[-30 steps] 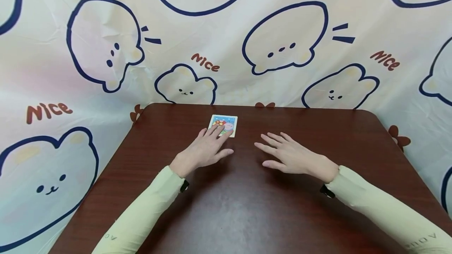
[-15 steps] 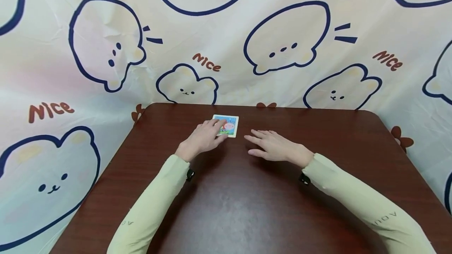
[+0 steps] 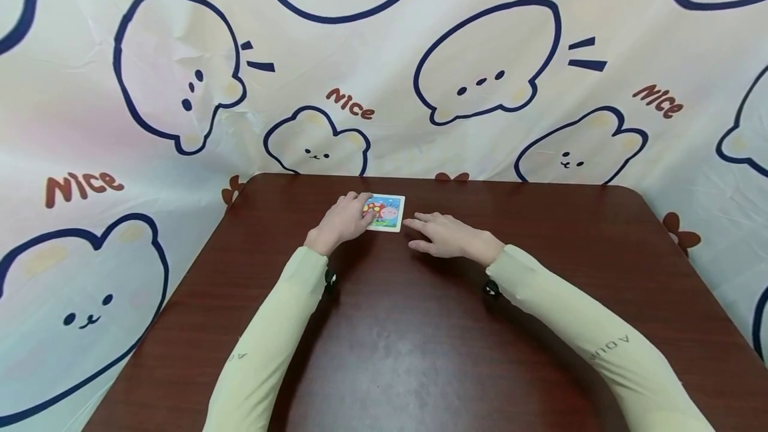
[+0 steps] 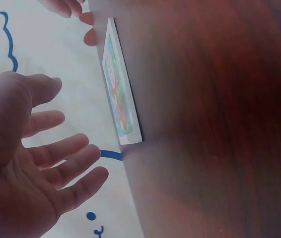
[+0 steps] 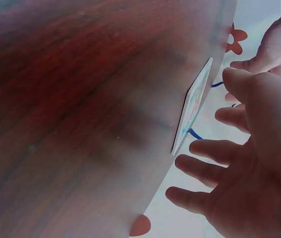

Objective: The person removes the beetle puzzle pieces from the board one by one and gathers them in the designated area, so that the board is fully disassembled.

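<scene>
A thin, flat picture card (image 3: 389, 212) with a white border lies on the table near its far side. On it is a cartoon scene in blue, red, pink and green. My left hand (image 3: 342, 220) is at the card's left edge, covering part of it in the head view. In the left wrist view the left fingers (image 4: 81, 193) are loosely spread, with a gap between them and the card. Just right of the card hovers my right hand (image 3: 447, 235), fingers extended. The right wrist view shows those fingers (image 5: 200, 171) spread and holding nothing.
The dark brown wooden table (image 3: 390, 345) has a rounded far edge. Behind it hangs a pale curtain (image 3: 396, 72) printed with cartoon bears and the word "Nice". Each wrist wears a small black device below a light green sleeve (image 3: 270, 325).
My right hand has moved left and forward, closer to the card. My left hand has gone forward, and its fingers have drawn toward the card's left edge. The card stays about where it was.
</scene>
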Demonstrator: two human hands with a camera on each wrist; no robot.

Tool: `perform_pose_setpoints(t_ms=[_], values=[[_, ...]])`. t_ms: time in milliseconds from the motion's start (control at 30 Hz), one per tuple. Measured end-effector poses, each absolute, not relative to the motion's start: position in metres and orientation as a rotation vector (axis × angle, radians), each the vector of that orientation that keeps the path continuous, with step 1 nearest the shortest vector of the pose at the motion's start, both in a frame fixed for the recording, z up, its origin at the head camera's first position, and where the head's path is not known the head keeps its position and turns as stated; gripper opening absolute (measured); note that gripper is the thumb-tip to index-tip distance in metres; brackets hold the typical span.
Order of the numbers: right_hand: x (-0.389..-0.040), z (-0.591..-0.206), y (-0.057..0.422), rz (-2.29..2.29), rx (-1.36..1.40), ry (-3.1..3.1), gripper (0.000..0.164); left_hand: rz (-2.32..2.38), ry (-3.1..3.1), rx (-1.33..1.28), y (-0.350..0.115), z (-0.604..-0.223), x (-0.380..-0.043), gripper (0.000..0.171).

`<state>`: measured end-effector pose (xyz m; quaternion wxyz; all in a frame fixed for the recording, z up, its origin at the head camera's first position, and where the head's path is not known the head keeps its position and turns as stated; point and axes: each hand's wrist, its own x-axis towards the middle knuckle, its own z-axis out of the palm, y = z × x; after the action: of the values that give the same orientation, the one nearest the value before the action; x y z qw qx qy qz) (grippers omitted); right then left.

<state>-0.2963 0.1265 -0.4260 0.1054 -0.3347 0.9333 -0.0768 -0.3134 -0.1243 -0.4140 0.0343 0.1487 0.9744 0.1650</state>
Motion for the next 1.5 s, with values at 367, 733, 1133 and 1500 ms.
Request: perform_pose_setpoints(t_ms=[367, 733, 1133, 1500], values=[[-0.31, -0.426, 0.116, -0.286, -0.872, 2.693, 0.062, 0.598, 2.928, 0.244, -0.127, -0.422, -0.331, 0.057], [-0.318, -0.428, 0.098, -0.26, -0.788, 2.669, 0.065, 0.594, 2.866, 0.033, -0.123, -0.426, -0.339, 0.057], [-0.324, -0.436, 0.091, -0.21, -0.741, 2.675, 0.067, 0.568, 2.854, 0.083, -0.122, -0.432, -0.34, 0.053], [-0.323, -0.436, 0.09, -0.206, -0.743, 2.677, 0.067, 0.536, 2.842, 0.135, -0.122, -0.43, -0.339, 0.046]])
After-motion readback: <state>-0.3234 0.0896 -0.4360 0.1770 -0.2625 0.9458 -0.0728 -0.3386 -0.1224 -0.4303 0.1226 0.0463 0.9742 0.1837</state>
